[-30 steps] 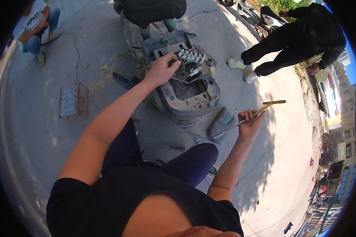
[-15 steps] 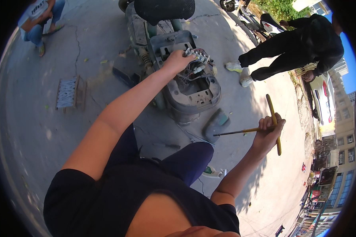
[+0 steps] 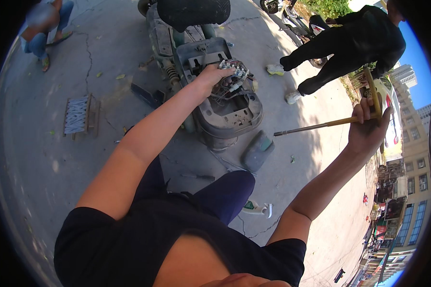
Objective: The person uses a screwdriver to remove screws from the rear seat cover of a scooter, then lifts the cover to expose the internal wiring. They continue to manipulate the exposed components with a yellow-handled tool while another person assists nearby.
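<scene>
My left hand is closed on a cluster of wire terminals in the rear opening of a dusty scooter. Loose wires and connectors hang from the cluster beside my fingers; the exact part they grip is partly hidden. Out to the right, my right hand is wrapped round a yellow T-handle wrench. The wrench's long metal shaft points left towards the scooter, its tip in the air over the ground. The black seat stands raised at the scooter's far end.
A grey-green plastic piece lies right of the scooter. A low woven stool stands at the left, near a dark panel. One person crouches far left; another in black stands at the right, by parked motorbikes.
My right hand has moved right and farther up with the wrench, away from the scooter. My left hand stays at the terminals. The standing person has shifted slightly left in the picture.
</scene>
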Available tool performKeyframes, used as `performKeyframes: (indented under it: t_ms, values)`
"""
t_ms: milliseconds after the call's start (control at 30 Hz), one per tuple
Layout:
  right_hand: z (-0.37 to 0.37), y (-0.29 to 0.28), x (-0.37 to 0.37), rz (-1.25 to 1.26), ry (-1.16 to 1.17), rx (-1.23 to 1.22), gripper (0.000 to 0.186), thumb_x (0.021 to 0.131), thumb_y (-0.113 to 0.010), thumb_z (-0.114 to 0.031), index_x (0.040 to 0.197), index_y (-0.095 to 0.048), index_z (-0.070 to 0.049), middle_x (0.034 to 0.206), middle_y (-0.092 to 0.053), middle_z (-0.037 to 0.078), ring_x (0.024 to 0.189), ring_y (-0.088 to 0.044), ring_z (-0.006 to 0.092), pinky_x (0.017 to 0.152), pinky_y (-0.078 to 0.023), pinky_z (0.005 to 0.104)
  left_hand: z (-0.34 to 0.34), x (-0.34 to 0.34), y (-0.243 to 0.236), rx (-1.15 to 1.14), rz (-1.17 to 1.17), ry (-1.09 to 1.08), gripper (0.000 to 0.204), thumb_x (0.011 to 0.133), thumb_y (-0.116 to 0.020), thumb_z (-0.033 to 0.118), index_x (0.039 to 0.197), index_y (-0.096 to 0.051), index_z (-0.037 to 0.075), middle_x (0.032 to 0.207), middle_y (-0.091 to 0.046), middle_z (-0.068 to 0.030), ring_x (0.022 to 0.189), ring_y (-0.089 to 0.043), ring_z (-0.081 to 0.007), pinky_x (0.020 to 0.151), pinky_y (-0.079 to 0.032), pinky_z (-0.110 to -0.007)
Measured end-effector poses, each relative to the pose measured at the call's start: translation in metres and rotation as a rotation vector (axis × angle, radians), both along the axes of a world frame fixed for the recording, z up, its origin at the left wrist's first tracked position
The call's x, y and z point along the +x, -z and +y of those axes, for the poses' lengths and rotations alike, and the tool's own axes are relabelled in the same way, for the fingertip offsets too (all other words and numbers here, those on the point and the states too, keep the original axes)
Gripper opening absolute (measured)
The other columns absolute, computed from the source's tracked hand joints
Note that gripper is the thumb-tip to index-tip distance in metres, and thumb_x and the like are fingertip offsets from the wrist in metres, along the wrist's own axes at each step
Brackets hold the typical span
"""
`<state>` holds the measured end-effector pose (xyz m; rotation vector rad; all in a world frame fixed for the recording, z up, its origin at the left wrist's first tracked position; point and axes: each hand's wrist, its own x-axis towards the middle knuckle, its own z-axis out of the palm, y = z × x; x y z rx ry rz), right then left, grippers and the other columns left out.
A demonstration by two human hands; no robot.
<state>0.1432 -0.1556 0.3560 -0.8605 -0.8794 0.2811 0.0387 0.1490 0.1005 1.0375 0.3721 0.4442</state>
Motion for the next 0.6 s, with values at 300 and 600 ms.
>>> performKeyframes:
  t_ms: [300,600]
  values:
    - [0.062,-0.024,0.003,0.035,-0.389,0.167,0.044,0.106,-0.033,-0.035,0.102,-0.049,0.006,0.068,-0.042,0.004,0.048,-0.032,0.0078,0.039,-0.026,0.0216,-0.007,-0.002,-0.003,-0.018,-0.101,-0.040,0.036,0.085,-0.077,0.015,0.115,-0.063,0.001,0.093,-0.066,-0.0039,0.073,-0.056,-0.0102,0.067,-0.047,-0.026]
    - [0.106,0.005,0.001,0.119,-0.488,-0.010,0.042,0.103,-0.046,-0.039,0.074,-0.052,-0.008,0.059,-0.038,0.000,0.046,-0.032,0.0082,0.039,-0.026,0.0217,0.006,0.001,0.004,-0.054,-0.090,0.128,0.038,0.083,-0.077,0.008,0.117,-0.062,0.001,0.100,-0.068,-0.0056,0.080,-0.062,-0.0135,0.073,-0.051,-0.029]
